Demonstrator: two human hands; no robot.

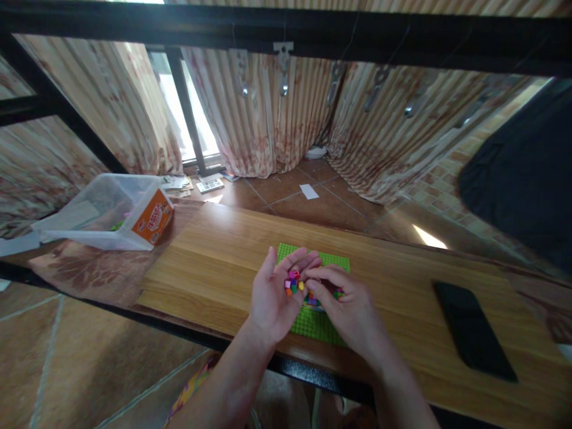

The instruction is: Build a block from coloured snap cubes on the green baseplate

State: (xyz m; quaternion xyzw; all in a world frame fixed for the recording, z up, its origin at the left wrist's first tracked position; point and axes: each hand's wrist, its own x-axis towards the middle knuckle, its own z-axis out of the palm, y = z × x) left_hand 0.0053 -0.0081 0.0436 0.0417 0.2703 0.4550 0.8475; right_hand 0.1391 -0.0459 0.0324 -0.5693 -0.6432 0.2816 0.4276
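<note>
Patterned curtains (272, 125) hang across the far side, their hems near a brown tiled floor (286, 192). In front of them runs a long counter (201, 262) with a wood-grain top, a patterned brown cloth (83, 265) showing beyond its left end. A large dark object (522, 173) fills the right edge of the view. On the cloth lies a clear plastic box (154, 217) with an orange label, its open side turned up and to the left; a few green and pink bits show inside.

Near the middle of the counter lies a green studded plate (310, 325), partly covered by the hands. The left hand (270, 298) is palm up and spread, cupping a small heap of toy bricks (294, 283) in several colours. The right hand (351, 304) is close against it, thumb and forefinger brought together beside the heap; whether they pinch a brick cannot be told. A black phone (474, 330) lies well apart to the right. Smaller still, more coloured pieces (313, 301) show on the plate between the hands.
</note>
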